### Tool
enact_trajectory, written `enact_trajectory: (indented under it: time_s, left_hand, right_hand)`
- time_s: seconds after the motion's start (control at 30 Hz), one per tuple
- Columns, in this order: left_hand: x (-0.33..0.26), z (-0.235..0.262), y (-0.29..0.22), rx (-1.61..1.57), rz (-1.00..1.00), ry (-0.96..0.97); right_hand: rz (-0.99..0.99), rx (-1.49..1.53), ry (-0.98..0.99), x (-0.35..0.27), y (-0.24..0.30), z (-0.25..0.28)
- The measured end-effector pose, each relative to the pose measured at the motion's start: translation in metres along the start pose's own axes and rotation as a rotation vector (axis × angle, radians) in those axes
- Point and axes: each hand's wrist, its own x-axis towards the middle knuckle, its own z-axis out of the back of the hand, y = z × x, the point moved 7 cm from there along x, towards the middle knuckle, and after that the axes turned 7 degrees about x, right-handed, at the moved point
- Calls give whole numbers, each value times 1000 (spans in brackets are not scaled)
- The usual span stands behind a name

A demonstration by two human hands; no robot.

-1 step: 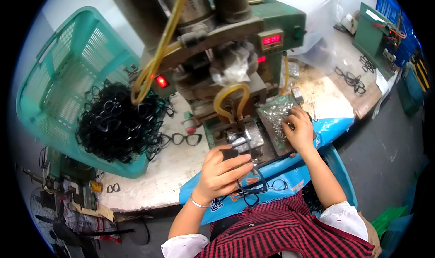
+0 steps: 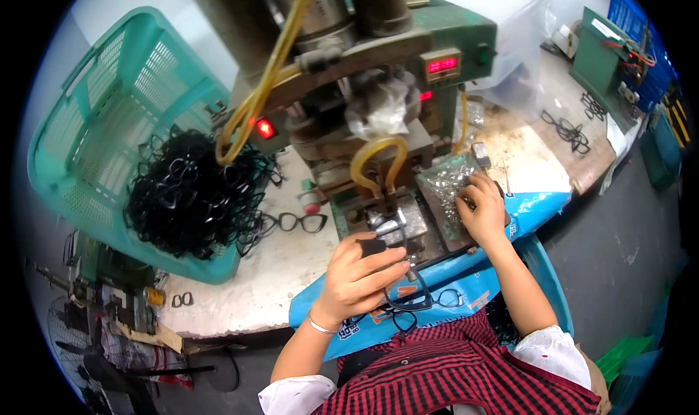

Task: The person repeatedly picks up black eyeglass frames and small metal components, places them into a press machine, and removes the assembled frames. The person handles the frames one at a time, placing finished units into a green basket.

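Note:
My left hand is closed on a black eyeglass frame, with a dark wrap on one finger. The upper part of that frame lies by the metal block under the press. To the right, my right hand rests on a greenish tray of small shiny metal parts. Its thumb and fingers are bent together, and whatever is between them is too small or hidden to make out. Other dark frames lie below my left hand on blue plastic sheeting.
A green basket tips toward the table, a heap of black frames at its mouth. One frame lies beside a red-topped button. More frames lie far right, near a green machine. A yellow hose hangs before the press.
The whole view has shifted slightly, with the press and table a little to the right. Both hands keep their places and their hold.

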Motion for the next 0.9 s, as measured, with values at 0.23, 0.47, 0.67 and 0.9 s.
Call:
enact_trajectory:
  time_s: [0.23, 0.47, 0.67, 0.9]
  left_hand:
    - [-65, 2, -24, 195, 137, -133]
    - [-123, 124, 172, 806, 730, -162]
    - [-212, 80, 282, 1221, 1019, 170]
    - [-197, 26, 194, 924, 850, -14]
  right_hand:
    - [-96, 161, -99, -2, 3, 9]
    - [-166, 310, -97, 1, 6, 14]
    - [-239, 309, -44, 1, 7, 12]
    - [-172, 69, -182, -46, -3, 72]
